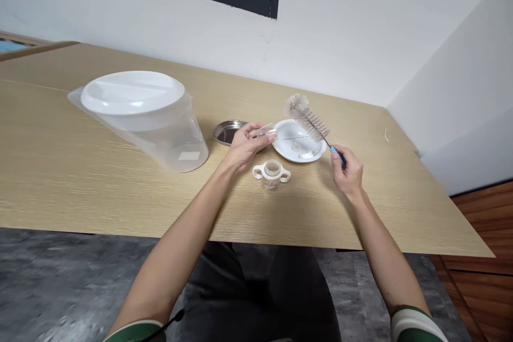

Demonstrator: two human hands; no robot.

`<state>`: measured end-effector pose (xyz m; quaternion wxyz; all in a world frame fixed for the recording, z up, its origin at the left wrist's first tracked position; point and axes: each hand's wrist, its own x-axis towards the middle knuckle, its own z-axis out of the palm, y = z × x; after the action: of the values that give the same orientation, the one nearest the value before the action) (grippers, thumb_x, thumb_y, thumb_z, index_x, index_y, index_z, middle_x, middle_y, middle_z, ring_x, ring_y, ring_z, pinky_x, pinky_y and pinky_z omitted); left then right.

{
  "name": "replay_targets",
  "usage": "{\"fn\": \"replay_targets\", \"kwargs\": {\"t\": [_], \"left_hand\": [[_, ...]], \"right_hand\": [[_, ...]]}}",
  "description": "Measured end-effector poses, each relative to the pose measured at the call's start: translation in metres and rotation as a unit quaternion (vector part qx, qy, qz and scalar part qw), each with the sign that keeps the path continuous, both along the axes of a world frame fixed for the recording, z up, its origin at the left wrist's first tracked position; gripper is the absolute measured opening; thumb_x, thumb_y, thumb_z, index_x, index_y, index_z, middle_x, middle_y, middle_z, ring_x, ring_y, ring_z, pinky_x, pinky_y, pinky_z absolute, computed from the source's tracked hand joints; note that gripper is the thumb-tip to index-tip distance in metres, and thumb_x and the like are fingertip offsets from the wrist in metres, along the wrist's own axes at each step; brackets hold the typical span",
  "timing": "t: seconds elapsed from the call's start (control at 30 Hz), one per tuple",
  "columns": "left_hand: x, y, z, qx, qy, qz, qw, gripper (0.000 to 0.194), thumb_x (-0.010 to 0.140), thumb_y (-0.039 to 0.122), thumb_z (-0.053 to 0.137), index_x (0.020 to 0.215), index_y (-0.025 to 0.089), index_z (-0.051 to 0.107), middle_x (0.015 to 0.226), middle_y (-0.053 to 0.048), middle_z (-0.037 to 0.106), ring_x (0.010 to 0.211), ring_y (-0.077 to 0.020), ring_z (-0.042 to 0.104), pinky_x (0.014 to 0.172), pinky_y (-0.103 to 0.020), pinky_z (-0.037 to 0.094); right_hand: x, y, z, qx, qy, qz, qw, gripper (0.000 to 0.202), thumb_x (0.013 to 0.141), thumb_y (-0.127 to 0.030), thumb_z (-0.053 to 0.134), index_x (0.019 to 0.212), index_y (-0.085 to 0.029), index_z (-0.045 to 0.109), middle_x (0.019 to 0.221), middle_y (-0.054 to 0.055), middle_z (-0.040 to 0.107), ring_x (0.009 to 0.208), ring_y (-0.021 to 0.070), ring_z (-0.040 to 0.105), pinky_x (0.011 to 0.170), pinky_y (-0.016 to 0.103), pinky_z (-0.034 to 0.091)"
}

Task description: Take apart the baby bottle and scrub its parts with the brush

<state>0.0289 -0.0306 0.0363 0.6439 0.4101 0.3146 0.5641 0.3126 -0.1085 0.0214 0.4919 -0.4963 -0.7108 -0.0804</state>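
Note:
My left hand (244, 147) pinches a small clear plastic cap (266, 131) at the near left rim of a white bowl (290, 155). In the bowl lie small pale, see-through pieces that I cannot make out well. My right hand (348, 172) grips the blue handle of a bottle brush (310, 120). Its pale bristles point up and to the left above the bowl, apart from the cap. Between my forearms a small baby bottle (272, 177) with two white side handles stands upright, its top open.
A shallow round metal dish (225, 131) sits behind my left hand, which partly hides it. To the left stands a large translucent pitcher (160, 139) with a white lid. A thin pale strip (386, 134) lies at the right. The wooden table (120, 197) meets a white wall at the back.

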Motion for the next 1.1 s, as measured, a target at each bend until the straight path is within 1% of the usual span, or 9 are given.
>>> {"fn": "replay_targets", "kwargs": {"t": [0.13, 0.3, 0.43, 0.57, 0.67, 0.8, 0.9, 1.0, 1.1], "left_hand": [[0.0, -0.0007, 0.0011, -0.001, 0.001, -0.002, 1.0, 0.055, 0.056, 0.015, 0.093, 0.099, 0.017, 0.058, 0.104, -0.006, 0.073, 0.097, -0.0218, 0.075, 0.09, -0.032, 0.058], [-0.0009, -0.0006, -0.0001, 0.022, 0.009, -0.004, 1.0, 0.057, 0.057, 0.018, 0.093, 0.107, 0.018, 0.065, 0.104, -0.005, 0.074, 0.092, -0.0174, 0.073, 0.088, -0.03, 0.057], [-0.0006, 0.0008, 0.0006, 0.031, 0.0, 0.001, 1.0, 0.058, 0.058, 0.019, 0.093, 0.11, 0.019, 0.067, 0.112, -0.007, 0.074, 0.098, -0.0177, 0.072, 0.087, -0.027, 0.057], [0.0, 0.0038, 0.0001, 0.01, -0.013, 0.009, 1.0, 0.057, 0.059, 0.017, 0.094, 0.107, 0.018, 0.063, 0.105, -0.008, 0.077, 0.102, -0.0198, 0.074, 0.094, -0.031, 0.057], [-0.0002, 0.0056, -0.003, 0.011, -0.009, 0.006, 1.0, 0.058, 0.059, 0.022, 0.096, 0.106, 0.017, 0.062, 0.101, -0.009, 0.078, 0.102, -0.0213, 0.075, 0.095, -0.033, 0.058], [-0.0006, 0.0043, -0.0046, 0.03, -0.017, -0.004, 0.999, 0.055, 0.061, 0.03, 0.097, 0.103, 0.015, 0.065, 0.108, -0.012, 0.078, 0.105, -0.0241, 0.074, 0.099, -0.037, 0.057], [-0.0008, 0.0025, -0.0026, 0.031, -0.015, -0.01, 0.999, 0.051, 0.063, 0.033, 0.096, 0.1, 0.014, 0.068, 0.112, -0.013, 0.077, 0.106, -0.0246, 0.074, 0.101, -0.037, 0.057], [-0.001, 0.0022, -0.0007, 0.025, -0.025, -0.027, 0.999, 0.046, 0.065, 0.036, 0.095, 0.096, 0.015, 0.068, 0.11, -0.012, 0.077, 0.106, -0.0228, 0.074, 0.103, -0.036, 0.056], [-0.0012, 0.0025, -0.0002, 0.017, -0.038, -0.036, 0.998, 0.04, 0.07, 0.035, 0.092, 0.094, 0.016, 0.067, 0.111, -0.011, 0.077, 0.11, -0.021, 0.072, 0.106, -0.035, 0.054]], "right_hand": [[-0.0005, -0.0008, 0.0004, -0.006, -0.002, -0.005, 1.0, 0.025, 0.1, -0.035, 0.049, 0.109, -0.02, 0.068, 0.097, 0.009, 0.076, 0.086, 0.0215, 0.072, 0.076, 0.037, 0.058], [-0.0016, -0.0017, 0.0003, -0.006, -0.001, 0.0, 1.0, 0.025, 0.101, -0.035, 0.049, 0.109, -0.02, 0.068, 0.097, 0.009, 0.076, 0.086, 0.0212, 0.072, 0.076, 0.036, 0.058], [-0.002, -0.0022, 0.0011, -0.004, -0.003, 0.002, 1.0, 0.025, 0.101, -0.034, 0.05, 0.11, -0.02, 0.068, 0.097, 0.009, 0.076, 0.086, 0.0211, 0.072, 0.076, 0.036, 0.057], [-0.0021, -0.0047, 0.0023, -0.002, -0.006, 0.001, 1.0, 0.026, 0.101, -0.035, 0.049, 0.111, -0.02, 0.068, 0.098, 0.009, 0.076, 0.085, 0.0214, 0.071, 0.075, 0.036, 0.057], [-0.0034, -0.0063, 0.0016, -0.003, -0.027, 0.026, 0.999, 0.026, 0.1, -0.035, 0.051, 0.113, -0.02, 0.068, 0.098, 0.009, 0.076, 0.084, 0.0213, 0.071, 0.075, 0.036, 0.057], [-0.0069, -0.004, -0.0023, -0.029, -0.053, 0.051, 0.997, 0.027, 0.101, -0.034, 0.051, 0.118, -0.021, 0.066, 0.104, 0.01, 0.076, 0.089, 0.022, 0.072, 0.078, 0.038, 0.058], [-0.0077, -0.0006, -0.0049, -0.045, -0.05, 0.03, 0.997, 0.027, 0.102, -0.034, 0.049, 0.119, -0.021, 0.065, 0.107, 0.011, 0.076, 0.094, 0.0223, 0.072, 0.081, 0.038, 0.058], [-0.0057, 0.0001, -0.0053, -0.047, -0.025, 0.002, 0.999, 0.027, 0.102, -0.035, 0.049, 0.117, -0.019, 0.065, 0.105, 0.011, 0.076, 0.093, 0.022, 0.072, 0.081, 0.037, 0.058], [-0.0041, -0.0024, -0.0042, -0.032, -0.002, 0.002, 0.999, 0.027, 0.102, -0.035, 0.049, 0.117, -0.019, 0.065, 0.104, 0.01, 0.076, 0.092, 0.0211, 0.072, 0.08, 0.036, 0.058]]}}
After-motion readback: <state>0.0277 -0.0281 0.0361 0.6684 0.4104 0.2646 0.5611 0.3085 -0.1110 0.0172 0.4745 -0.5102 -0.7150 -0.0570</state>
